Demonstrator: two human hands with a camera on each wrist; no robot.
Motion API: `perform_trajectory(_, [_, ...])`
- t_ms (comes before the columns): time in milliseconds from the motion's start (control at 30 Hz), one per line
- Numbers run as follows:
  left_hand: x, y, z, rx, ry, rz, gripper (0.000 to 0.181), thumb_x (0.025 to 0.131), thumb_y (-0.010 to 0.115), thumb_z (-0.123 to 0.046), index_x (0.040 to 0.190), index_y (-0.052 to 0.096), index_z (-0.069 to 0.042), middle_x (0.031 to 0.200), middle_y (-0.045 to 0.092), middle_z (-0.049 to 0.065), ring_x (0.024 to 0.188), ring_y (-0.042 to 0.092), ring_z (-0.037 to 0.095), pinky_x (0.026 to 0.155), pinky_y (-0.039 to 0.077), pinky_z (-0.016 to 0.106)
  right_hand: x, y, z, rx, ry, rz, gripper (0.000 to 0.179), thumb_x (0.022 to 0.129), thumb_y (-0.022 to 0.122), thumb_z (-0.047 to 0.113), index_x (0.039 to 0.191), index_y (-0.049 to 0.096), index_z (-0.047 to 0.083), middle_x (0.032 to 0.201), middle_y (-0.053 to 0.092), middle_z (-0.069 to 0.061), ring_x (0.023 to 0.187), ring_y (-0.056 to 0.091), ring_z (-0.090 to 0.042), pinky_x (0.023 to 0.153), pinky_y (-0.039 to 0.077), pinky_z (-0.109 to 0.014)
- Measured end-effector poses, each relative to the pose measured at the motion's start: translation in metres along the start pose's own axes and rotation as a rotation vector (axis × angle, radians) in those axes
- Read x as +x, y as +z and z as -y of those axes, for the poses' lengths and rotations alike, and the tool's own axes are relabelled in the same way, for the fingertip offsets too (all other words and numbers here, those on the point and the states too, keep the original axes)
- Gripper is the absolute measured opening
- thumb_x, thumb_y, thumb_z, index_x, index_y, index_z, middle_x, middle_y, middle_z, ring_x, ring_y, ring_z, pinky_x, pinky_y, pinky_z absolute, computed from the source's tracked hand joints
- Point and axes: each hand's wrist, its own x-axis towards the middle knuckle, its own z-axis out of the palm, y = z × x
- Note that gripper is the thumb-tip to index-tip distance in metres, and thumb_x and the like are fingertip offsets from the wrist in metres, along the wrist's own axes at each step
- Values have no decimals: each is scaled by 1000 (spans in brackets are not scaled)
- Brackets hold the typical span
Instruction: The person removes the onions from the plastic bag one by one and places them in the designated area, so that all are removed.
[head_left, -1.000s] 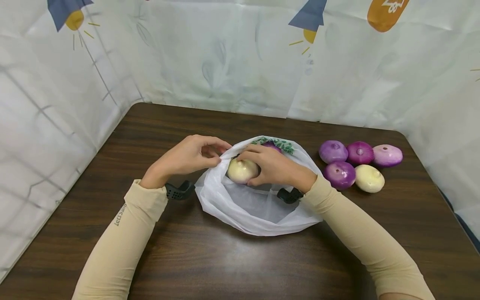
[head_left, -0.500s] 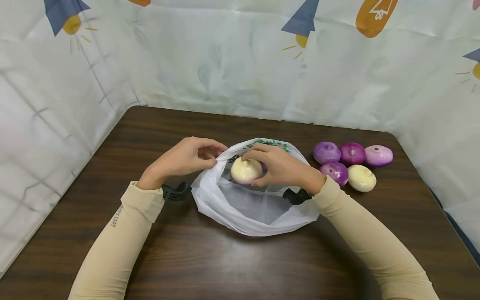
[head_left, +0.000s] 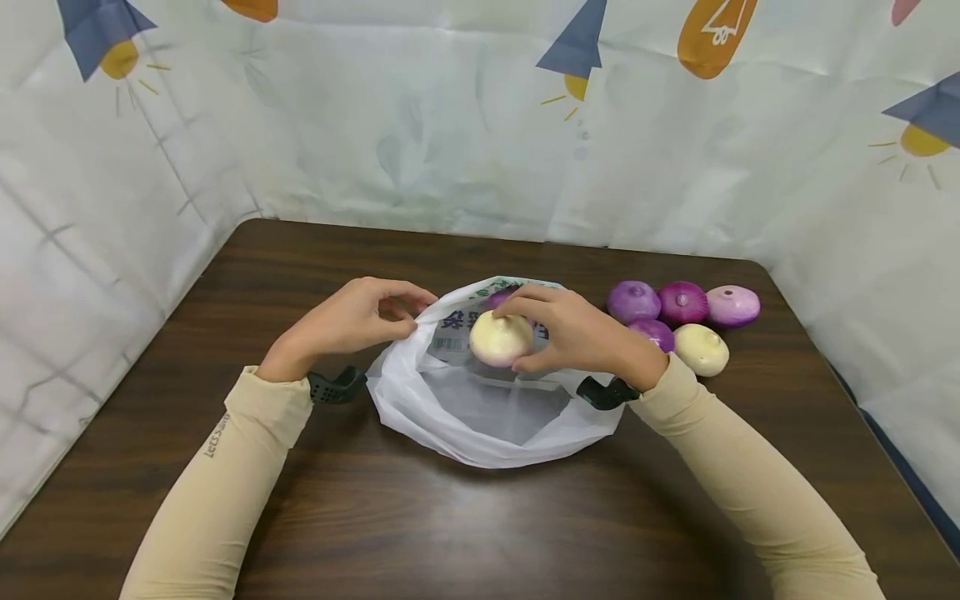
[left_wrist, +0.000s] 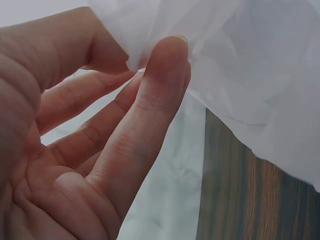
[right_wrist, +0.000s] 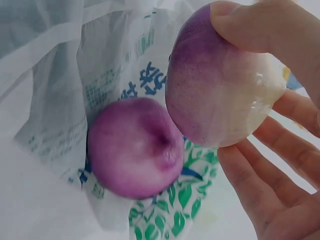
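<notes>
A white plastic bag [head_left: 401, 400] with blue and green print lies with its mouth spread wide on the table. My left hand [head_left: 348, 321] pinches the bag's left rim between thumb and fingers, and the left wrist view shows the thin plastic [left_wrist: 240, 65] at the fingertips. In my right hand [head_left: 581, 335] is a peeled onion [head_left: 501, 340], pale at one end and purple at the other, gripped by thumb and fingers at the bag's mouth. Behind it a purple onion [right_wrist: 132, 150] sits inside the bag, partly hidden in the head view.
Right of the bag, several onions stand grouped: a purple one [head_left: 633, 302], a darker one [head_left: 682, 302], a pinkish one [head_left: 732, 306] and a pale one [head_left: 701, 349]. My right forearm partly covers another purple onion [head_left: 651, 332]. A printed white sheet [head_left: 465, 150] hangs behind the table.
My right hand has drawn the pale onion rightward across the bag's mouth, uncovering more of the bag's print and the purple onion. The left hand keeps its pinch on the rim.
</notes>
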Motion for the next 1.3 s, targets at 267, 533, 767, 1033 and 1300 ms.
perform_trajectory(267, [-2, 0, 2, -9, -14, -4, 41, 93, 62, -8, 131, 70, -20, 116, 75, 3, 102, 73, 17, 86, 53, 28, -15, -11, -8, -9, -10, -64, 60, 72, 94, 27, 125, 69, 15, 124, 69, -2, 112, 68, -19, 94, 59, -38])
perform_trajectory(533, [-1, 0, 2, -6, -12, 0, 40, 94, 63, -9, 131, 70, -22, 116, 75, 3, 102, 73, 16, 85, 52, 26, -36, -27, -18, 32, 8, -134, 61, 72, 95, 25, 126, 70, 14, 124, 70, -1, 115, 67, -18, 96, 58, -40])
perform_trajectory(767, [0, 0, 1, -13, -3, 2, 39, 94, 64, -8, 130, 71, -21, 115, 76, 3, 100, 73, 15, 82, 52, 23, -57, -37, -27, -7, 49, -218, 63, 68, 98, 24, 124, 71, 15, 123, 70, 0, 105, 66, -14, 88, 56, -31])
perform_trajectory(1033, [1, 0, -1, -13, -6, 2, 39, 94, 65, -9, 131, 71, -21, 114, 76, 4, 99, 73, 15, 80, 51, 22, -83, -49, -40, -30, 130, -284, 67, 64, 100, 23, 124, 71, 18, 122, 70, 2, 109, 70, -15, 95, 53, -23])
perform_trajectory(1300, [0, -1, -2, -22, -19, 10, 38, 95, 67, -12, 132, 70, -22, 120, 75, 3, 101, 72, 12, 82, 52, 21, -111, -61, -48, 19, 268, -347, 67, 65, 99, 18, 126, 72, 23, 119, 70, 4, 103, 61, -2, 90, 43, -2])
